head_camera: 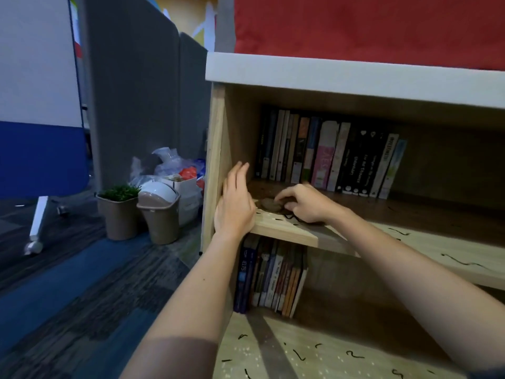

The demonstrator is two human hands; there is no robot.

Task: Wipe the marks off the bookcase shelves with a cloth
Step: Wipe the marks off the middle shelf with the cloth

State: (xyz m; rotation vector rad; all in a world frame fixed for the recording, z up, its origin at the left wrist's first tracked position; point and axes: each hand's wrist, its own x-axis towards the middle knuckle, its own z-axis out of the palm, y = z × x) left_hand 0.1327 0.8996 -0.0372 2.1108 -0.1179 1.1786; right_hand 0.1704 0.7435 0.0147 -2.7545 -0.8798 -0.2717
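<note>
Marked shelf (284,228) above IELTS book (244,269): right hand (306,203) grips cloth (270,205), left hand (235,206) open

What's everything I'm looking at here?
bookcase: one, pale wood, right
books: two rows, mixed colours, upper and lower shelves
marks: many, black, both shelves
cloth: one, brown, upper shelf, left end
fabric: one, red, above bookcase
plant: one, green, beige pot, floor
bin: one, beige, beside plant
bags: several, clear, behind bin
screens: two, grey, behind
left hand: fingers straight, against bookcase's left edge
right hand: grips cloth
</note>
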